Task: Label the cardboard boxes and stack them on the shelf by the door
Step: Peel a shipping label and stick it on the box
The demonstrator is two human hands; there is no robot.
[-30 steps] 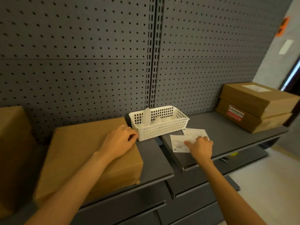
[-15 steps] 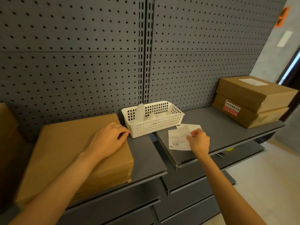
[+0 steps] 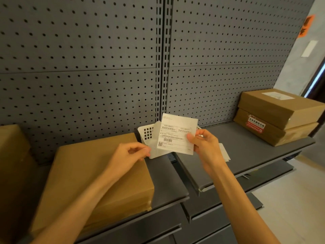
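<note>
Label (image 3: 177,133) held up in front of white basket (image 3: 146,133), both hands on it.
R hand (image 3: 204,147) pinches its right edge; L hand (image 3: 129,154) pinches backing sheet (image 3: 155,152) at lower left, above plain cardboard box (image 3: 98,175). Two stacked boxes (image 3: 279,117) sit on shelf (image 3: 246,152) far right.

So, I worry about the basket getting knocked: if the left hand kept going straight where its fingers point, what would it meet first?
Probably the white basket, just beyond the backing sheet that the left hand pinches; depth is unclear.
</note>
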